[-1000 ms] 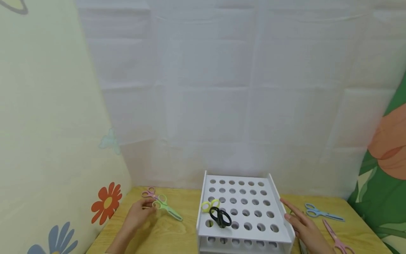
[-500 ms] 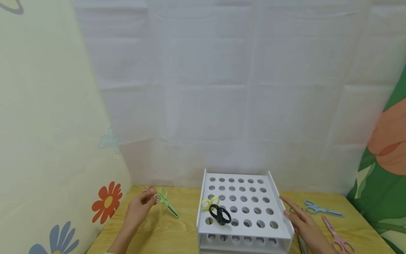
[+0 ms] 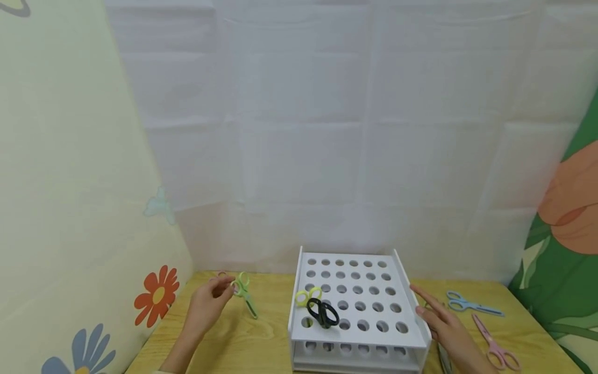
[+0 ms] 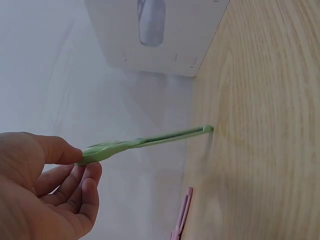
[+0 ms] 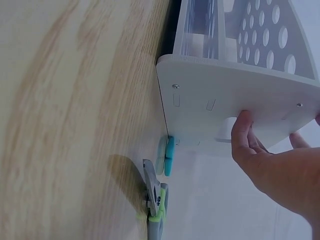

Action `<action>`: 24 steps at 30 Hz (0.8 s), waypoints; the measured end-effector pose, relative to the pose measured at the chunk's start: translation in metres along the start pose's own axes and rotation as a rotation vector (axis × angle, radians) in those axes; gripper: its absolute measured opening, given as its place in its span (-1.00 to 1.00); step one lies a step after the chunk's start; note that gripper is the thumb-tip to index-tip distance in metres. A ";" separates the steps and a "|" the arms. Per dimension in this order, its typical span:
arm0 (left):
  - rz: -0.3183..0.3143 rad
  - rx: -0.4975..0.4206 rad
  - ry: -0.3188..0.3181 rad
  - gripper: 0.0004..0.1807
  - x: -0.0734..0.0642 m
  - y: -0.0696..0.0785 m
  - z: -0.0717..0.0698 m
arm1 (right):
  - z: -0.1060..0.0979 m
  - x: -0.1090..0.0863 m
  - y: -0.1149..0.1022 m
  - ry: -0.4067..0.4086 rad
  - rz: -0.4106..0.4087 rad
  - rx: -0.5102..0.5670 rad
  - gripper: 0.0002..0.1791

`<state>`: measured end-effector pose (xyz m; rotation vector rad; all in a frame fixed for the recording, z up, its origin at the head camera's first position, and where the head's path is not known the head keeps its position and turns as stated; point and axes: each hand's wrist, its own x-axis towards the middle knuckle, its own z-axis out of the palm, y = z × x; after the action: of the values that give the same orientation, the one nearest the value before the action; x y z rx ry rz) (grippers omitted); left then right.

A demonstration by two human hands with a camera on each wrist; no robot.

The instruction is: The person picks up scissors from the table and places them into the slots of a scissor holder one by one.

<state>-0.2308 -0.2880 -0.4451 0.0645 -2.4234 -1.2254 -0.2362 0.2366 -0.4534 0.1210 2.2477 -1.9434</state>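
My left hand point(image 3: 207, 306) pinches one handle loop of light green scissors point(image 3: 244, 294) between thumb and fingertips. In the left wrist view the green scissors point(image 4: 145, 141) tilt with the blade tip at or just above the tabletop. Pink scissors point(image 4: 184, 212) lie beyond them, partly behind the left hand in the head view. My right hand point(image 3: 446, 327) rests with extended fingers against the right side panel of a white rack point(image 3: 374, 343) with rows of round holes. Black-handled scissors point(image 3: 322, 313) and yellow-handled scissors point(image 3: 308, 297) stand in holes at its left.
On the wooden table point(image 3: 261, 348), blue scissors point(image 3: 474, 305) and pink scissors point(image 3: 495, 345) lie right of the rack. Grey and green scissors point(image 5: 157, 205) lie near my right hand, with a teal object point(image 5: 169, 156) beside the rack. A white sheet point(image 3: 299, 156) hangs behind.
My left hand has lifted the green scissors by the handle and shifted slightly right, and their blades now point more steeply down. The right hand stays at the rack.
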 end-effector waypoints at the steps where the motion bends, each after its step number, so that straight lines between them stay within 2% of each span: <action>1: 0.009 0.002 0.004 -0.73 0.000 0.001 0.000 | 0.000 0.000 0.000 -0.001 -0.002 -0.001 -0.21; 7: 0.015 -0.002 0.010 -0.72 -0.002 0.014 -0.001 | 0.000 -0.002 -0.001 -0.012 -0.021 -0.007 -0.20; 14: 0.026 -0.030 0.006 -0.72 -0.008 0.037 -0.002 | 0.001 -0.002 0.000 -0.004 -0.029 -0.003 -0.22; 20: 0.104 -0.076 0.013 -0.74 -0.015 0.056 0.000 | 0.001 -0.003 0.001 -0.015 -0.061 -0.003 -0.23; 24: 0.168 -0.047 0.038 -0.76 -0.018 0.066 0.002 | 0.002 -0.004 0.001 -0.019 -0.080 0.023 -0.27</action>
<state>-0.2054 -0.2414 -0.4010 -0.1264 -2.3134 -1.1935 -0.2318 0.2354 -0.4536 0.0154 2.2524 -2.0017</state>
